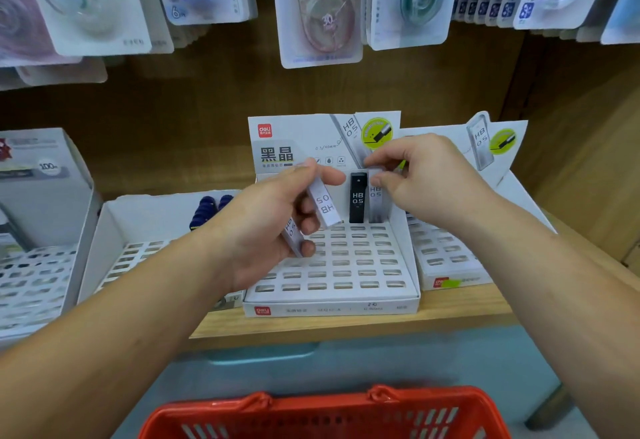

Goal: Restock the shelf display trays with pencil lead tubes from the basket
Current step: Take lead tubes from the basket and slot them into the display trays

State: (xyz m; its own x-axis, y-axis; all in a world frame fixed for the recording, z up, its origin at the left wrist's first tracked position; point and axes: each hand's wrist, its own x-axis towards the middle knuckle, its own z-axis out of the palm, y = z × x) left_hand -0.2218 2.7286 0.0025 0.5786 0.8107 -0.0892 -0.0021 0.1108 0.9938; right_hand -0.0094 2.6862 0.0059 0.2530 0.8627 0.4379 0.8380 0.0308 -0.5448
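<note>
Barely started: R hand (422,182) pinches top of a pale tube (375,197) in back row of tray (332,300), black tube (357,199) just L of that grip, L hand (273,227) grips 2 spare tubes (323,204), & nearly all slots below both grips look empty.

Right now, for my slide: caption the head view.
Left hand holds two white lead tubes; right hand pinches a third tube in the tray.

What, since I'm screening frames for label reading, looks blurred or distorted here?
Head view: the hanging packs are soft and bowed by the wide lens; the black tube reads crisp; the white tube in the left hand is slightly smeared; no harsh glare.
</note>
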